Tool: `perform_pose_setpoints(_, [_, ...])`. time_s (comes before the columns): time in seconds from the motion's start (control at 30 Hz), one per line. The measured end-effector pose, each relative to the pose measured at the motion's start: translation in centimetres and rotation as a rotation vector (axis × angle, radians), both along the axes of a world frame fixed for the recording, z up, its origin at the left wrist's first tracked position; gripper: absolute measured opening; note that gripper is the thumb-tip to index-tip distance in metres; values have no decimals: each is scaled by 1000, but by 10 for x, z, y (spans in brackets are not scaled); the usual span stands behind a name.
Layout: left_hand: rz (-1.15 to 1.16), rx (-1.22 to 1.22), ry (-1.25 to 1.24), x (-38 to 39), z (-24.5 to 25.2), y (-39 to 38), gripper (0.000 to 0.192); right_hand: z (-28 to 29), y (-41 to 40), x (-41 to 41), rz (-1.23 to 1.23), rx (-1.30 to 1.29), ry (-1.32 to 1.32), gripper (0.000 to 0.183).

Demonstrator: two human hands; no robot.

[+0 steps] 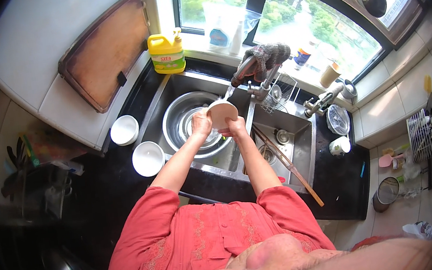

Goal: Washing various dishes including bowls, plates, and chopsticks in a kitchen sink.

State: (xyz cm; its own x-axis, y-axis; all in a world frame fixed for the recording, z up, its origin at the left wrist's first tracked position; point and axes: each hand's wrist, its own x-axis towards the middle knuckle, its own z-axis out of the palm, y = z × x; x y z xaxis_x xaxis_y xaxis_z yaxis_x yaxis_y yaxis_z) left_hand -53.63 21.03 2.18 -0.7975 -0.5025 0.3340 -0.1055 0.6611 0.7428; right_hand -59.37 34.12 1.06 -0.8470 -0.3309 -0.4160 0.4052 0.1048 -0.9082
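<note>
A pale round bowl (223,113) is tilted between my two hands, above a stainless steel basin (173,112) in the left sink. My left hand (201,124) grips its left rim, and my right hand (235,127) holds it at the lower right. Water runs from the faucet (239,73) at the bowl's upper edge; a grey knitted cloth (267,58) drapes over the faucet. Inside the basin lies round metalware, partly hidden by the bowl and my arms. On the black counter left of the sink stand a stack of white bowls (124,129) and another white bowl (148,158).
Long wooden sticks (287,163) lie across the right sink (305,145). A yellow detergent jug (167,54) stands behind the left sink. Beside the second faucet (322,101) are a plastic-covered bowl (337,120) and a white cup (339,145). A wire rack (287,91) sits behind the sinks.
</note>
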Motion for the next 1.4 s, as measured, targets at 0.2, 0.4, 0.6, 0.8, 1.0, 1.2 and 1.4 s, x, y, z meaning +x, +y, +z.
perform_pose_setpoints(0.2, [-87,-327,113,33,7,-23,34,12,-16,17,0,137,503,34])
perform_pose_setpoints(0.4, [22,-361,350,68,44,-48,36,23,-49,34,-35,137,980,50])
perform_pose_setpoints(0.6, [186,-228,144,165,82,-83,19,91,-88,93,319,266,995,45])
perform_pose_setpoints(0.8, [315,-112,-165,238,81,-103,45,83,-122,138,748,311,926,55])
perform_pose_setpoints(1.0, [335,-18,-348,255,51,-116,47,82,-133,153,939,461,710,45])
perform_pose_setpoints(1.2, [319,22,-409,258,46,-122,29,89,-134,154,1075,585,501,25])
perform_pose_setpoints(1.4, [403,-48,-467,265,48,-146,24,53,-159,161,998,311,291,34])
